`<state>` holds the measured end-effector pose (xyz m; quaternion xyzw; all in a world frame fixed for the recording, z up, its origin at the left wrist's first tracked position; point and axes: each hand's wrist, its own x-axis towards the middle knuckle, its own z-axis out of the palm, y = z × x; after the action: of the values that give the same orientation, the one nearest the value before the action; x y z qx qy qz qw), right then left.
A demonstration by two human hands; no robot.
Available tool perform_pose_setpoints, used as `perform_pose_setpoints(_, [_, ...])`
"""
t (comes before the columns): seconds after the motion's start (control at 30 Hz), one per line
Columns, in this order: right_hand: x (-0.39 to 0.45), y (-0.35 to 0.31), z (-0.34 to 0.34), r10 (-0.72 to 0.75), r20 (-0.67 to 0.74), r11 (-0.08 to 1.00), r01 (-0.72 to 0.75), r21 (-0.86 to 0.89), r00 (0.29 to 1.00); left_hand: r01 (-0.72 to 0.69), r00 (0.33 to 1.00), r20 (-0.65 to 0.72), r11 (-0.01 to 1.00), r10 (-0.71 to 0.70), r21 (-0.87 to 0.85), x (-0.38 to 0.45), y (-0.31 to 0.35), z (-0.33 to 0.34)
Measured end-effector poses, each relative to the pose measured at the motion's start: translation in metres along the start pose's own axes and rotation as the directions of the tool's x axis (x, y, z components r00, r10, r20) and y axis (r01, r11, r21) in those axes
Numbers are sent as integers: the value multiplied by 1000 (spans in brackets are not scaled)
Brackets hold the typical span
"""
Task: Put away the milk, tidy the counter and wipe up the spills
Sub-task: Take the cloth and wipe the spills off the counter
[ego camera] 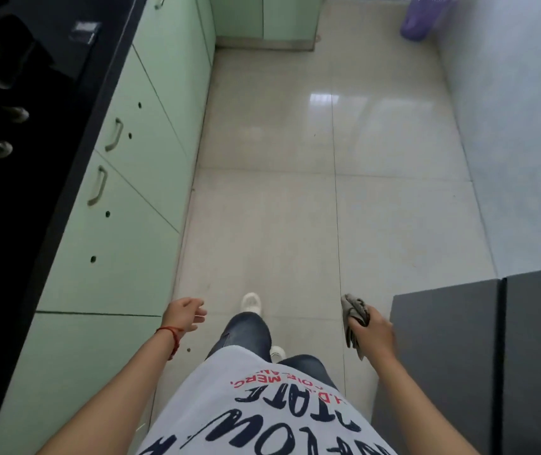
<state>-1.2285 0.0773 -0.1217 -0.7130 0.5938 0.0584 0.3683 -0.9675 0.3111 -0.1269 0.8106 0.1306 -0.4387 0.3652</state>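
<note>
I look down at a tiled kitchen floor between the cabinets and a dark appliance. My right hand point(374, 333) is closed around a crumpled grey cloth point(354, 318), held at hip height beside the dark grey appliance. My left hand point(185, 315) hangs loose over the floor with fingers slightly curled and nothing in it; a red thread band circles its wrist. The black counter point(26, 133) runs along the left edge, very dark, with only faint shapes on it. No milk is in view.
Pale green cabinet doors point(137, 178) with metal handles line the left under the counter. A dark grey appliance top point(479, 356) stands at the lower right. A purple perforated bin point(425, 16) sits in the far right corner. Glossy beige floor tiles point(295, 208) stretch ahead.
</note>
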Motion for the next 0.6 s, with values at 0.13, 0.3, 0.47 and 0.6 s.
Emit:
perform_pose_setpoints(0.13, [59, -34, -16, -26, 22, 1000, 26, 4, 999, 76, 997, -31, 995, -74, 61, 31, 23, 8])
perform_pose_setpoints(0.3, [146, -88, -47, -46, 6, 999, 46, 11, 999, 144, 989, -30, 988, -142, 49, 83, 93, 24])
perform_pose_setpoints(0.47, [225, -134, -87, -9, -2, 1000, 9, -24, 1000, 111, 994, -18, 992, -110, 65, 132, 214, 51])
perform_pose_setpoints(0.6, [285, -163, -110, 14, -18, 998, -15, -57, 1000, 11, 999, 42, 996, -15, 92, 164, 322, 85])
